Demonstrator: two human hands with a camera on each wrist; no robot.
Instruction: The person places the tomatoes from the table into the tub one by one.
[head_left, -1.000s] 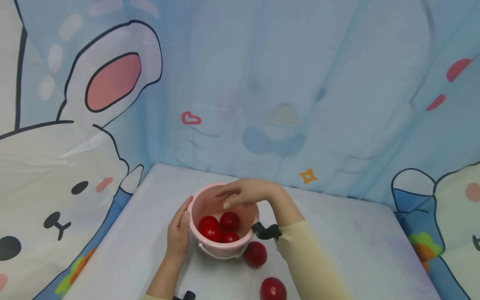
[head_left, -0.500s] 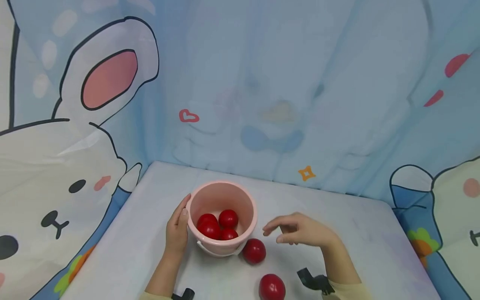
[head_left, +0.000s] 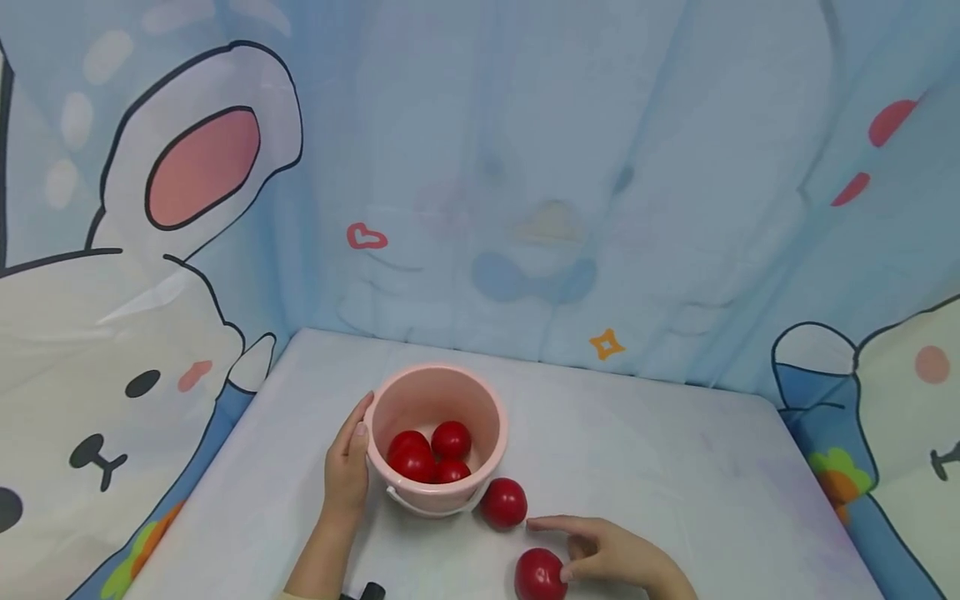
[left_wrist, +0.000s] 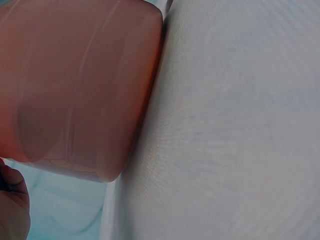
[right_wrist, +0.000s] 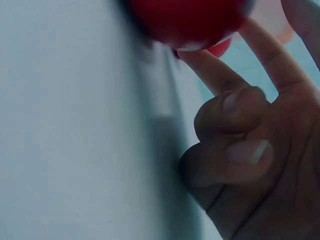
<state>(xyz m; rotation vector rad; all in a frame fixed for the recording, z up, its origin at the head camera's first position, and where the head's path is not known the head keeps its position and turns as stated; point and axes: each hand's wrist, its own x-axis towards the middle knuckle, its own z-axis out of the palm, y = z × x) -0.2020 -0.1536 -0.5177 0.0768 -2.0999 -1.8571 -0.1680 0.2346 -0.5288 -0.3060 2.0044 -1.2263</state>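
The left hand rests straight fingers on the pink bucket, maybe to keep it still, while the right hand, thumb and pointing finger spread apart, is right by the near red ball on the table.

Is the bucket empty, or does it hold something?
Not empty: the head view shows at least four round red things in the bucket; whether others lie beneath, I cannot tell.
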